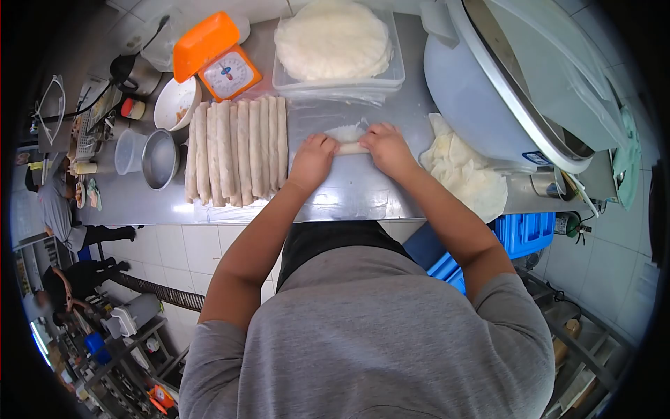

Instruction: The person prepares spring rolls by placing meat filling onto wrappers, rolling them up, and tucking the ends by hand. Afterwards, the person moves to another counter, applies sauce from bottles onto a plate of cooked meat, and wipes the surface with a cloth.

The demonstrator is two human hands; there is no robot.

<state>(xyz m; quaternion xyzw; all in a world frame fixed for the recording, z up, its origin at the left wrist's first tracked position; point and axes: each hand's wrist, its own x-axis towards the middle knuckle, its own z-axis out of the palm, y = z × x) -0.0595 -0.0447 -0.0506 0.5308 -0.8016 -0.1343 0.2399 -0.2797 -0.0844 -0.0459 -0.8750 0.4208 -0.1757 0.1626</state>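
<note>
Between my two hands a pale, thin-skinned roll point(352, 148) lies crosswise on the steel table. My left hand point(314, 158) is closed on its left end, fingers curled over the top. On the other end, the fingers of my right hand point(387, 146) are closed in the same way. A whitish bit of wrapper point(345, 133) shows just beyond the roll. Left of my left hand, several long finished rolls point(237, 150) lie side by side in a block. Past my hands, a stack of round thin wrappers point(333, 42) sits in a clear plastic tray point(340, 85).
An orange kitchen scale point(227, 70), a white bowl point(177, 103) and a metal bowl point(160, 159) stand at the left. A large lidded tub point(467, 91) rises at the right, beside loose wrappers point(464, 167). Two people point(59, 209) are in the left background.
</note>
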